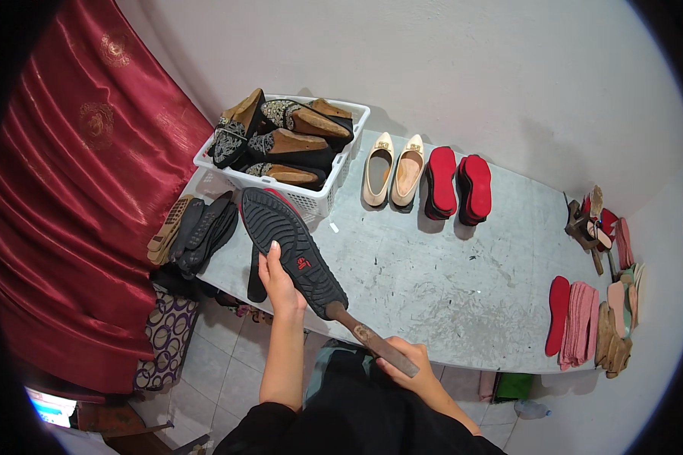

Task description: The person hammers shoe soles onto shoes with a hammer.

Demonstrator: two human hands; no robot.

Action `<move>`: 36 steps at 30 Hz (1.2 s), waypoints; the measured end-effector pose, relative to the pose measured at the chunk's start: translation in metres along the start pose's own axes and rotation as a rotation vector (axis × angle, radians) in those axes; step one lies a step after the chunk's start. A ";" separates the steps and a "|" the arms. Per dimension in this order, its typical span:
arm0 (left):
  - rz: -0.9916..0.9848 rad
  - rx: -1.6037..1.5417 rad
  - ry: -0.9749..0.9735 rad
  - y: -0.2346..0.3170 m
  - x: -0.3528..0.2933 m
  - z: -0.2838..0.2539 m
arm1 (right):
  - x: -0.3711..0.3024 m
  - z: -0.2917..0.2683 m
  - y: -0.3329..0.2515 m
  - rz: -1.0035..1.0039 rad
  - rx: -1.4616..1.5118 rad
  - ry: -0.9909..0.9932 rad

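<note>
My left hand (pixel 281 287) is closed round a black ridged shoe sole (pixel 288 243), its thumb lying across the tread. The sole is tilted with its tread facing up, and a red edge shows at its far end. In my right hand (pixel 412 365) I grip a worn wooden handle (pixel 372 339). It runs up to the left, and its far end meets the near end of the sole. Whether a tool head sits behind the sole there, I cannot tell. Another dark sole (pixel 257 277) lies partly hidden behind my left hand.
A white basket (pixel 334 196) holds several shoes on wooden lasts. Cream flats (pixel 378 173) and red-topped soles (pixel 442 182) stand along the grey table (pixel 402 280). Dark soles (pixel 205 227) are stacked at left, pink insoles (pixel 579 322) at right. A red curtain (pixel 91 205) hangs left.
</note>
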State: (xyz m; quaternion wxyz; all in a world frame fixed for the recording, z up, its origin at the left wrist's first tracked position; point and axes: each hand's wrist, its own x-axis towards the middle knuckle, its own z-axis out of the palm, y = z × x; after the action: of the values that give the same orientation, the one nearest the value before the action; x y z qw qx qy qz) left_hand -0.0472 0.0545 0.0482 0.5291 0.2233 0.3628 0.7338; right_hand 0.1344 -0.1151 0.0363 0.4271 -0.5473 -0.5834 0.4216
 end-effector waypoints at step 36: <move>-0.247 0.163 -0.319 -0.028 -0.054 -0.004 | 0.049 -0.014 -0.022 -0.140 -0.079 0.299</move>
State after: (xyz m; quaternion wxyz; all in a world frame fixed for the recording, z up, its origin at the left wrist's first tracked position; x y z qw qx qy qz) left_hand -0.0146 0.0071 0.0269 0.6459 0.3323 0.3572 0.5872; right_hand 0.1405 -0.0673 0.0629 0.5155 -0.5783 -0.5663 0.2814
